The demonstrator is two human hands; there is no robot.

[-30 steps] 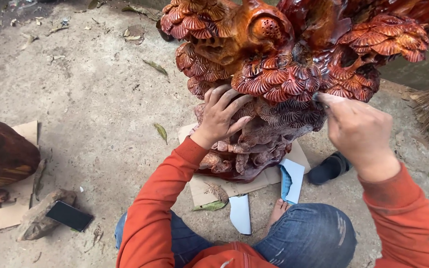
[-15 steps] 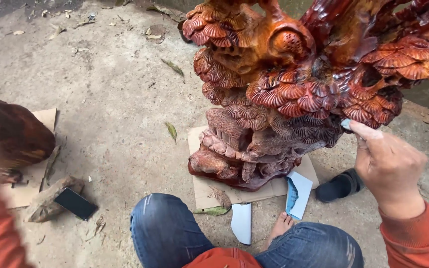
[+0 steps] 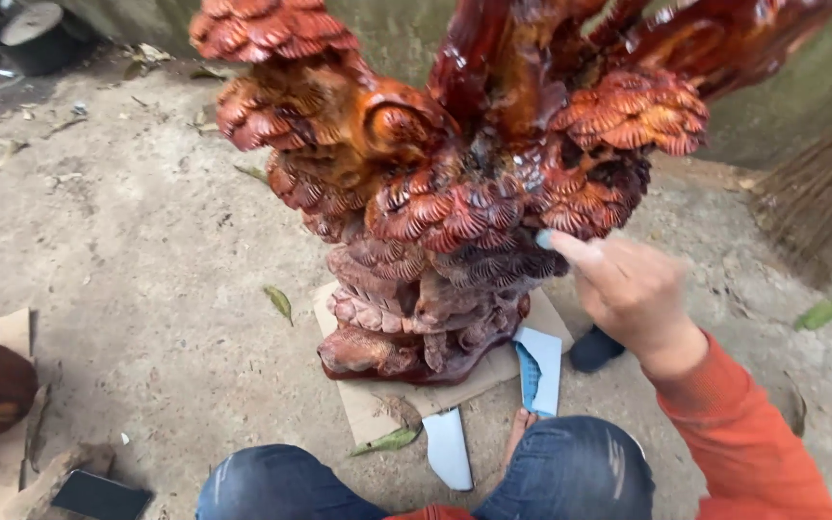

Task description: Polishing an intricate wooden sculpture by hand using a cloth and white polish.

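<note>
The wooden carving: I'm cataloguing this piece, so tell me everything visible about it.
The wooden carving is tall, glossy reddish-brown, with scalloped, fan-like clusters layered along twisting branches above a knobbly base. It stands upright on a cardboard sheet laid on the ground; its top runs out of frame. The right hand touches a lower cluster with something small at its fingertips.

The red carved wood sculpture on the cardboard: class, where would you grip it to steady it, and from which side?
Probably the narrow lower trunk of the sculpture, just above its base, from the near side. There the carving is compact and rounded, while the fan-shaped clusters above jut out and look fragile. The right hand already works at the right-side clusters, so the left side stays free. The cardboard beneath lies flat.
</note>
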